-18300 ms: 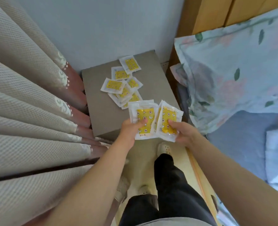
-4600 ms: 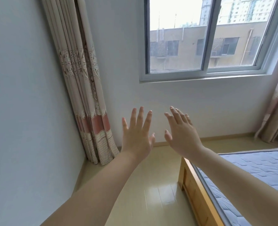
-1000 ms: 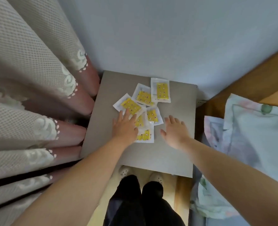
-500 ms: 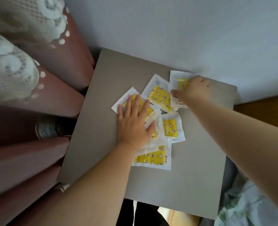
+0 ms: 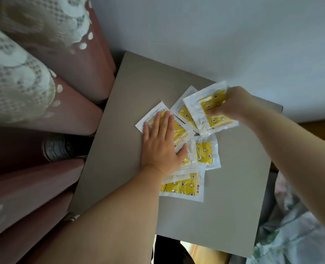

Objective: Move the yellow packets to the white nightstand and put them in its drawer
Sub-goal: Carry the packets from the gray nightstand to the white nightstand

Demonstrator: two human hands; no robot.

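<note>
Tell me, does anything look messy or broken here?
A bit messy: the yellow packets lie overlapping at different angles on the grey tabletop. The left hand presses flat on some; the right hand pinches one tilted packet. Nothing looks torn or spilled.

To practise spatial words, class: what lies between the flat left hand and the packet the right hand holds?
Head view: another yellow packet lies between the left hand and the held packet, which partly overlaps it.
</note>
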